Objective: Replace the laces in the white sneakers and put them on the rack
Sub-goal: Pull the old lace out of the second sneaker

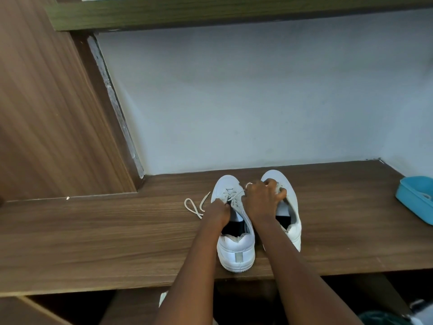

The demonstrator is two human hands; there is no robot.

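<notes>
Two white sneakers stand side by side on a wooden shelf point(93, 231), toes toward the wall. The left sneaker point(234, 247) has a white lace point(195, 206) partly threaded, its loose end looped on the shelf to the left. My left hand point(219, 211) pinches the lace at the left sneaker's eyelets. My right hand point(262, 198) grips the tongue and upper of the right sneaker point(293, 228), and a strand of lace runs by its knuckles. The right sneaker's eyelets are mostly hidden by that hand.
A blue plastic container point(412, 198) sits at the shelf's right edge. A pale wall point(234, 102) rises behind the shoes, a wooden panel point(46, 113) on the left and a green-brown board point(210, 12) above. Dark space lies under the shelf.
</notes>
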